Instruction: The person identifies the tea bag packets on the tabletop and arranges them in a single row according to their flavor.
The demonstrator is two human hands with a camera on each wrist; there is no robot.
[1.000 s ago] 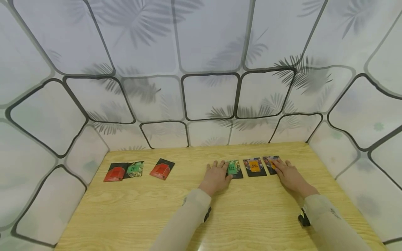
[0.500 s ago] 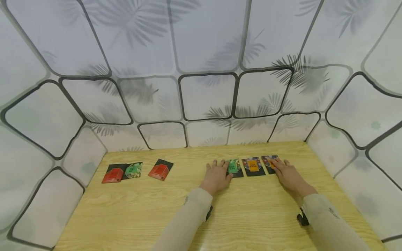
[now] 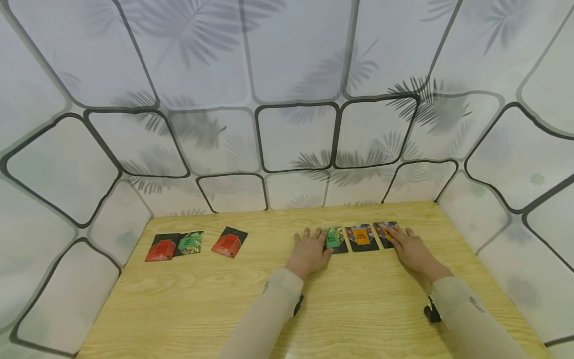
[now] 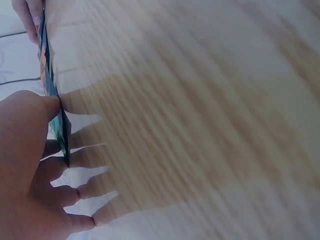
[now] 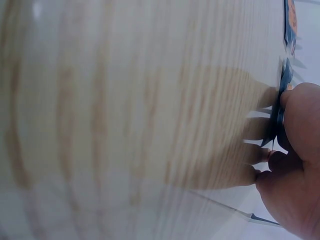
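Note:
My left hand (image 3: 308, 253) lies spread on the table beside a flat green-labelled packet (image 3: 334, 240), thumb and fingers at its left part. In the left wrist view that green packet (image 4: 61, 131) passes under the thumb and its near fingers. To its right lies an orange-labelled packet (image 3: 361, 237), untouched between the hands. Fingers of my right hand (image 3: 412, 249) rest on a second orange-labelled packet (image 3: 384, 233) at the right end of the row, covering its right part. The right wrist view shows its dark edge (image 5: 281, 105) below the thumb.
At the left of the wooden table (image 3: 197, 309), a red packet (image 3: 160, 248) lies partly against a green one (image 3: 191, 243). Another red packet (image 3: 230, 242) lies tilted, apart from them. Patterned fabric walls (image 3: 296, 139) enclose the table at the back and sides.
The head view has shifted slightly, moving the whole scene a little to the left. Both hands stay in place on the packets.

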